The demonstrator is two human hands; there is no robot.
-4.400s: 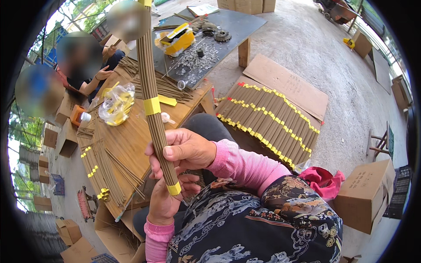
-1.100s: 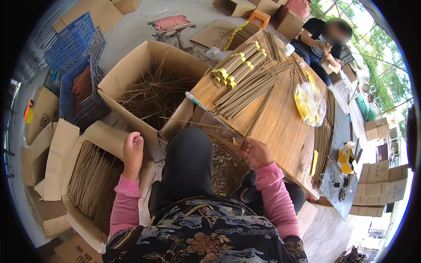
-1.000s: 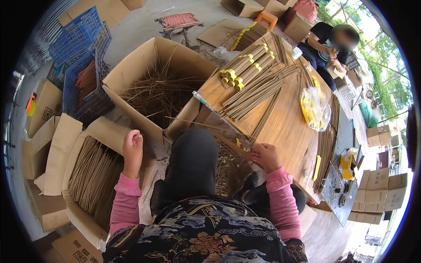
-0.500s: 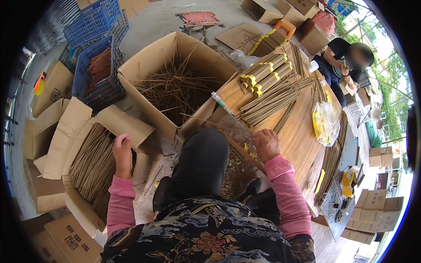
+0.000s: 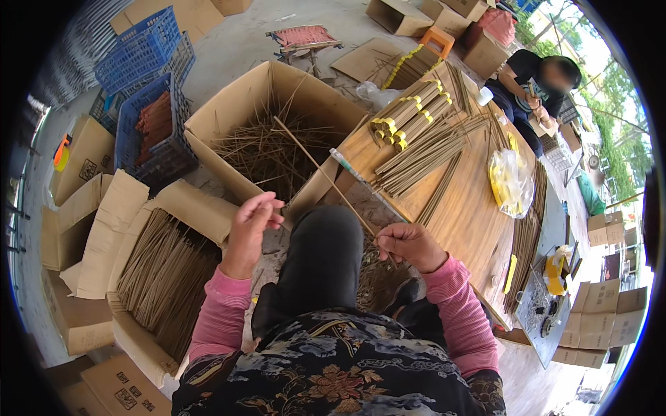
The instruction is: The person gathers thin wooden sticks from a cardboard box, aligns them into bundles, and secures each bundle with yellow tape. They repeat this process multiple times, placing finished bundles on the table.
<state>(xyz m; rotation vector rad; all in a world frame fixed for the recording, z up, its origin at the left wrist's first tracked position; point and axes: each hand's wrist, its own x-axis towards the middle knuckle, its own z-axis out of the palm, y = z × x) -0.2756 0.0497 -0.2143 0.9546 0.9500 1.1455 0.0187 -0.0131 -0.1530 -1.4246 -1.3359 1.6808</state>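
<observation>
Between the thumb and fingers of my right hand (image 5: pixel 411 245) is one thin brown stick (image 5: pixel 325 176), gripped near its lower end. It slants up and left, its far tip in front of the large open carton (image 5: pixel 229 163), which holds a tangle of loose sticks (image 5: pixel 274 142). My left hand (image 5: pixel 254 225) is raised left of my knee, fingers curled but apart, with nothing visible in it. Beside my left arm, an open box (image 5: pixel 139 326) is filled with a dense bundle of straight sticks (image 5: pixel 163 277).
On the wooden table (image 5: pixel 479 236) at right lie loose sticks (image 5: pixel 423 156), bundles with yellow bands (image 5: pixel 409 114) and a plastic bag (image 5: pixel 512 184). Blue crates (image 5: pixel 156 135) stand far left. Another person (image 5: pixel 527 90) sits beyond the table. A small stool (image 5: pixel 305 38) stands at the back.
My left hand has moved right, from beside the box of straight sticks toward my knee. My right hand has shifted slightly left and down, and the stick's far tip now points higher.
</observation>
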